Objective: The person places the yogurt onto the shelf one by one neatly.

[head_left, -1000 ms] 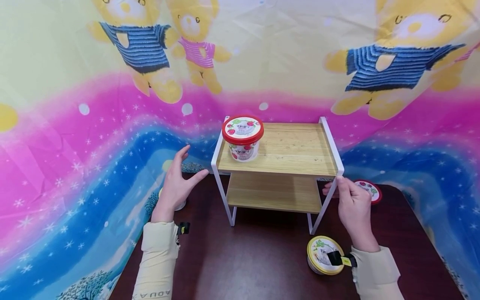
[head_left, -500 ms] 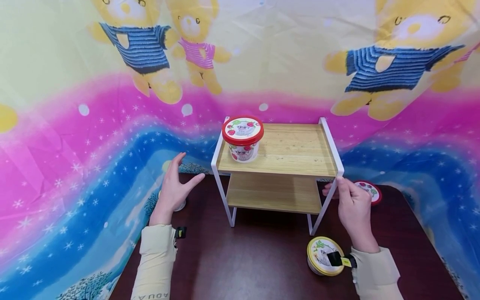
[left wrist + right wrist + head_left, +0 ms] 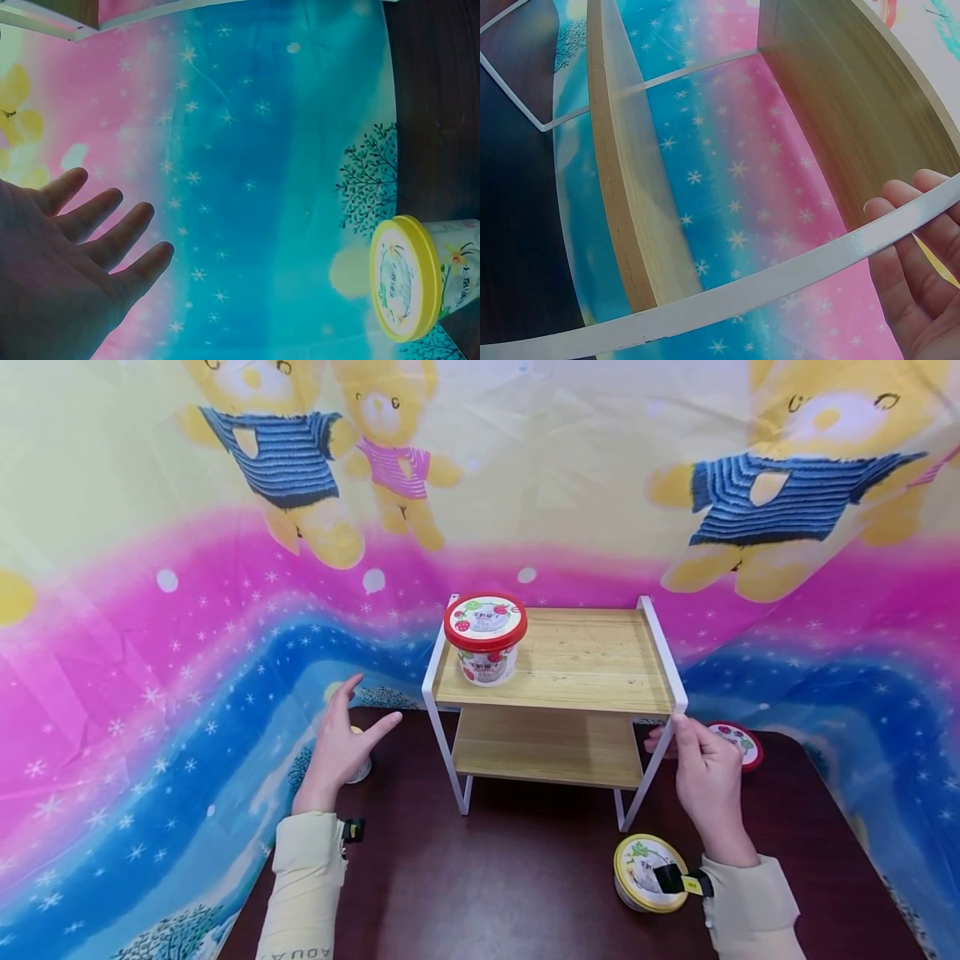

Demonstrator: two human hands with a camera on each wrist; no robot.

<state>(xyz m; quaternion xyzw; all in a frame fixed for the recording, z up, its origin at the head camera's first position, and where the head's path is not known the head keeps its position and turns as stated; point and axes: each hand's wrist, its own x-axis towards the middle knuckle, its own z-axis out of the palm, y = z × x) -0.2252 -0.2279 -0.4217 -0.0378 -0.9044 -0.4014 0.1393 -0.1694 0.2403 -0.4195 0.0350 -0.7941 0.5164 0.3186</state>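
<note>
A two-tier shelf (image 3: pixel 592 668) with wood-look boards and a white metal frame stands upright on the dark table. My right hand (image 3: pixel 708 777) grips its front right post (image 3: pixel 660 745) just below the top corner; in the right wrist view, fingers (image 3: pixel 900 259) wrap round the white bar. To the left of the shelf my left hand (image 3: pixel 337 756) hovers with nothing in it, fingers spread and thumb pointing at the shelf. A paper tub with a red lid (image 3: pixel 486 635) sits on the top board at the left. Behind the left hand is a yellow-lidded tub (image 3: pixel 409 277), partly hidden in the head view.
Another yellow-lidded tub (image 3: pixel 645 872) stands at the front right, partly covered by the right wrist camera. Beyond the right hand lies a red-lidded tub (image 3: pixel 738 743). A backdrop (image 3: pixel 555 485) printed with bears hangs close behind the shelf and table (image 3: pixel 495 885).
My left hand has drifted left and slightly down, away from the shelf, uncovering more of the tub behind it. The right hand keeps its grip on the post.
</note>
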